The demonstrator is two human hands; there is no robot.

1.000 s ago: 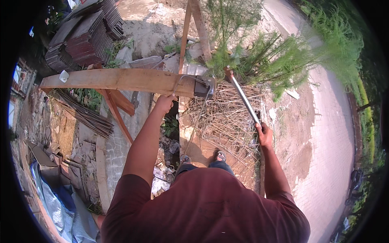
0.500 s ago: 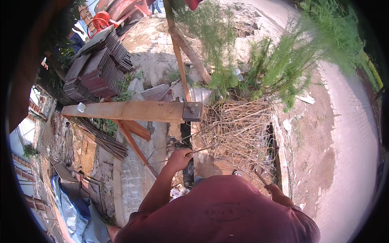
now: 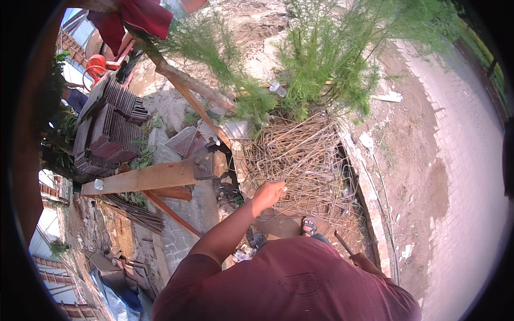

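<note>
My left hand (image 3: 269, 193) is closed above a tangled pile of bent, rusty steel rods (image 3: 294, 155); what its fingers hold blends into the pile. At lower right, partly behind my body, my right hand (image 3: 360, 259) grips a long metal bar (image 3: 344, 242), angled up toward the pile. Left of my left hand is a wooden beam (image 3: 139, 178) on slanted legs, with a dark metal plate (image 3: 203, 167) fixed near its end.
Stacked corrugated tiles (image 3: 110, 134), straight rods (image 3: 136, 214) and a blue tarp (image 3: 126, 299) lie left. An orange machine (image 3: 96, 69) and part of a person (image 3: 75, 99) are at upper left. Feathery green plants (image 3: 332, 64) rise ahead; paving (image 3: 466, 187) runs along the right.
My left hand has left the beam's end and moved right, over the rod pile. My right hand has lowered with the bar. The view has shifted, with red cloth now at upper left.
</note>
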